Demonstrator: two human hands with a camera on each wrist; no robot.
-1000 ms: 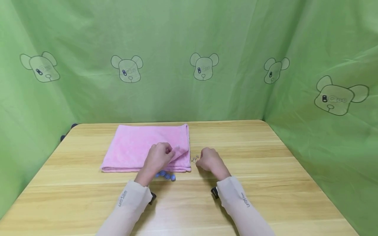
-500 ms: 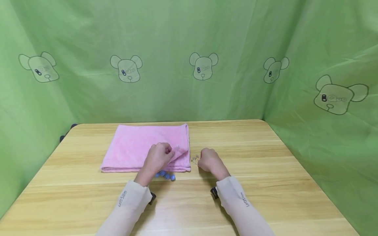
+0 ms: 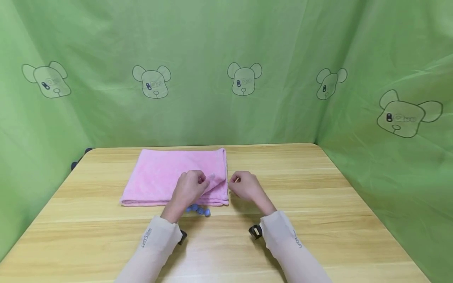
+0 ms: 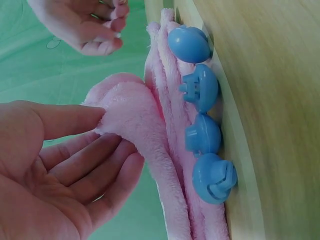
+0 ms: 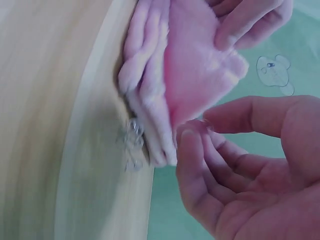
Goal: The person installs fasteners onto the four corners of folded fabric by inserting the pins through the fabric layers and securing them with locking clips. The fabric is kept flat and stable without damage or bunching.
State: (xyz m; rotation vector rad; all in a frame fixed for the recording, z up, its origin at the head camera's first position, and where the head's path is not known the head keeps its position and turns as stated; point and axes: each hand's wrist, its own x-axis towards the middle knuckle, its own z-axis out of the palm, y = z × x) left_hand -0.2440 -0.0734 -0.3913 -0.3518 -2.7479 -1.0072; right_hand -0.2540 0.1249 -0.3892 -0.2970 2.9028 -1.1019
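A folded pink fleece blanket lies on the table. My left hand pinches its near right corner between thumb and fingertips and lifts it, so the layers part beneath. My right hand is raised just right of that corner, thumb and finger pinching a small clear pin, mostly hidden by the fingertips. More clear pins lie on the table beside the blanket's right edge in the right wrist view. Several blue, round-capped plastic clips sit in a row along the blanket's front edge.
The wooden table stretches out on both sides of the arms. Green curtains printed with bear heads enclose its back and sides. A black wrist camera hangs under the right cuff.
My right hand has risen from the small clear pins on the table and moved slightly left toward the blanket corner, taking one pin. The left hand keeps holding the lifted corner in place.
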